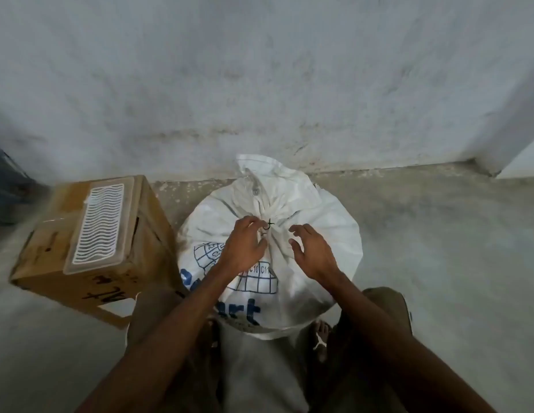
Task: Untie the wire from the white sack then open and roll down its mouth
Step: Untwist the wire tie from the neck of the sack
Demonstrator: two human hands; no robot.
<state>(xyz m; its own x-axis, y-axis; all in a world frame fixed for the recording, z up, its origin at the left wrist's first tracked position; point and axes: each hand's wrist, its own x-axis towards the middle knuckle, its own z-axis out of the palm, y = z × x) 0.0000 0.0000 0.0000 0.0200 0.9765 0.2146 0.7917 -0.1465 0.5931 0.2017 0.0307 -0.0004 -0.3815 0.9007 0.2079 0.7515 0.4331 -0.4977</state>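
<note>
Standing on the concrete floor [423, 248] against the wall [259, 84], directly beneath both hands: white sack [319, 234], mouth still gathered into a tied neck just beyond the fingertips. Pinching the dark wire [269, 224] at that neck between curled fingertips: left hand [246, 244]. Hovering just right of the neck, fingers spread and loosely bent, holding nothing: right hand [312, 251]. Judging the untying as barely begun, with the twist apparently still closed. Risking, from here: turning the wire the wrong way and tightening it; snagging or tearing the woven fabric by pulling rather than unwinding; pricking a fingertip on a stiff wire end; tipping the full sack by tugging sideways with the neck unsupported, given the free hand not yet bracing it. Bulging roundly, contents entirely hidden by the closed mouth: the sack. Lying well to the left of the left hand: cardboard box [104, 254], closed, contents unseen, carrying a clear ribbed plastic lid [100, 222] on top.
</note>
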